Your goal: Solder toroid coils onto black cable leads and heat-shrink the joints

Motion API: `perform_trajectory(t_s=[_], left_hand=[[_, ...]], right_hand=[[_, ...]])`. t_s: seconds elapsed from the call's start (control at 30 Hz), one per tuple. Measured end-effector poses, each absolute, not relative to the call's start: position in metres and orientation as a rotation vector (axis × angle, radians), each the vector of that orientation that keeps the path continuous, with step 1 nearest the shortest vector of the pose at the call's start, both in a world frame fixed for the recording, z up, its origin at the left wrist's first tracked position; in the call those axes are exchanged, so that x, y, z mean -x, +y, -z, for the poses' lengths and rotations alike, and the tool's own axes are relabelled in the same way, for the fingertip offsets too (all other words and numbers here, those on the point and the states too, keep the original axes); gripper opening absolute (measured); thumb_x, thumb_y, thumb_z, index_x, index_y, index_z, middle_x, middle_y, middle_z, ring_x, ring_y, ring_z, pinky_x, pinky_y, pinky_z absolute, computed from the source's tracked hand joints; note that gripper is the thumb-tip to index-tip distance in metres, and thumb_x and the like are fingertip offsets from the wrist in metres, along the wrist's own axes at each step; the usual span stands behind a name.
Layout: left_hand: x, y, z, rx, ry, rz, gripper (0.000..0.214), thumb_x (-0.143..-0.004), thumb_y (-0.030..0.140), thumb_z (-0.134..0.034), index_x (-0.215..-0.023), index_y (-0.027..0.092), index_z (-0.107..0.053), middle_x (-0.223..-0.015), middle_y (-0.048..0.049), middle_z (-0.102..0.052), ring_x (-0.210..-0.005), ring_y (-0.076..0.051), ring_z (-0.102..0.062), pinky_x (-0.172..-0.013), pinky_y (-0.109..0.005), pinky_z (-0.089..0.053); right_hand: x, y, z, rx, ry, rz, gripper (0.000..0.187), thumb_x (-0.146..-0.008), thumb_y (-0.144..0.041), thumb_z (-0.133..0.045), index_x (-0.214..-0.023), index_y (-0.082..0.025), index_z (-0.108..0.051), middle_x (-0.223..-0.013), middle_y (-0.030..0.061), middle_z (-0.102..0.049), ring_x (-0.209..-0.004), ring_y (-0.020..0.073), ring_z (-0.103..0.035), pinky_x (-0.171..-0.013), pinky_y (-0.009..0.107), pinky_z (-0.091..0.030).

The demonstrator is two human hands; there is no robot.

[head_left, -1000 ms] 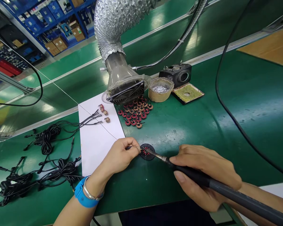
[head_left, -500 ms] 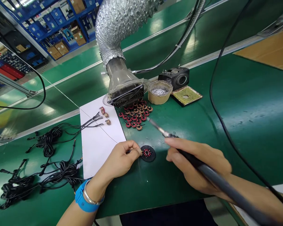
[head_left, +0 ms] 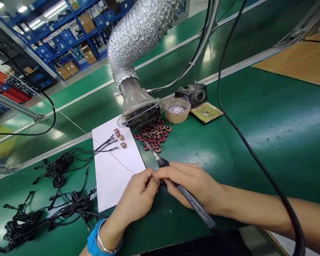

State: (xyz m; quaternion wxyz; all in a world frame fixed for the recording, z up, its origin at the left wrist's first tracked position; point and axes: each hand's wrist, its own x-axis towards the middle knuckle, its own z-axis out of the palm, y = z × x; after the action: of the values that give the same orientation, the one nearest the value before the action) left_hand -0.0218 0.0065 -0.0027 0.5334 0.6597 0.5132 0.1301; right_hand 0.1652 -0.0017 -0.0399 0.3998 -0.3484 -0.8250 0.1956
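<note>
My right hand (head_left: 200,185) is wrapped around a soldering iron (head_left: 196,207), its tip pointing up and left, over the near edge of a pile of small wire-wound ring coils (head_left: 160,133). My left hand (head_left: 138,195) pinches a thin solder wire (head_left: 124,165) that runs in from the upper left. The fingertips of both hands meet above the green bench. They hide most of the small dark disc and the red coil on it.
A fume extractor hood (head_left: 141,115) hangs over the coils. Behind stand a pot of silvery material (head_left: 177,117), a soldering iron stand (head_left: 194,94) and a yellow sponge (head_left: 206,112). Several coils lie on white paper (head_left: 117,185), beside black cable bundles (head_left: 77,202). A black cord (head_left: 245,142) crosses at right.
My right hand has come left with the soldering iron, until its fingers meet my left fingertips. The disc with the red coil has become covered. The view has shifted slightly.
</note>
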Motion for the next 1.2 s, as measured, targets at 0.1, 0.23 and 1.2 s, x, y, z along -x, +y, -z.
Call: perform_trajectory(t_s=[0.1, 0.23, 1.2], left_hand=[[0.02, 0.005, 0.005, -1.581, 1.265, -0.317, 0.027, -0.096, 0.036, -0.041, -0.083, 0.018, -0.055, -0.07, 0.0033, -0.047, -0.065, -0.012, -0.04, -0.06, -0.024, -0.032], [0.018, 0.003, 0.008, -1.494, 1.247, -0.343, 0.025, -0.095, 0.036, -0.043, -0.084, 0.017, -0.055, -0.068, 0.0044, -0.042, -0.063, -0.011, -0.035, -0.058, -0.024, -0.03], [0.011, -0.005, 0.019, -1.301, 1.311, -0.5, 0.022, -0.091, 0.031, -0.045, -0.072, 0.019, -0.046, -0.056, 0.0069, -0.042, -0.052, -0.009, -0.034, -0.051, -0.022, -0.027]], right_hand=[[-0.164, -0.003, 0.039, 0.893, -2.02, -0.595, 0.032, -0.084, -0.005, -0.045, -0.111, -0.02, -0.054, -0.083, 0.0014, -0.06, -0.069, 0.0129, -0.055, -0.065, 0.024, -0.045], [-0.163, -0.004, 0.037, 0.908, -1.944, -0.755, 0.033, -0.082, -0.005, -0.046, -0.11, -0.02, -0.053, -0.087, 0.0015, -0.061, -0.072, 0.0119, -0.058, -0.067, 0.022, -0.048], [-0.164, -0.004, 0.05, 0.964, -2.116, -0.456, 0.036, -0.081, -0.007, -0.046, -0.112, -0.023, -0.057, -0.075, -0.0006, -0.055, -0.063, 0.013, -0.051, -0.057, 0.024, -0.036]])
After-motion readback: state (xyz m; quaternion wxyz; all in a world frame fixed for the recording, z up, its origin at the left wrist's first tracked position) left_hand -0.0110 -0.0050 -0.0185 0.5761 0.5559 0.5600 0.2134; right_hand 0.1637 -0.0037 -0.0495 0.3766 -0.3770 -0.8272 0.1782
